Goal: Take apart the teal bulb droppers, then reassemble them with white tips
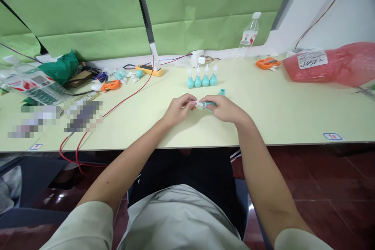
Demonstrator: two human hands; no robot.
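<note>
My left hand (pixel 180 110) is closed in a pinch around a small white, translucent piece (pixel 199 104) in front of me. My right hand (pixel 224 108) is closed on a teal tubular piece (pixel 208 105), whose end meets the white piece between the two hands. Fingers partly hide where they join. Just behind my right hand stands an open-topped teal part (pixel 222 92). Farther back, several teal bulbs with pale pointed tips (pixel 202 80) stand upright in a row.
A water bottle (pixel 249 35), an orange tool (pixel 268 63) and a red plastic-wrapped package (pixel 328 64) are at the back right. On the left lie a large bottle (pixel 38 84), a yellow multimeter (pixel 149 70), another orange tool (pixel 110 85) and a red cable (pixel 129 97).
</note>
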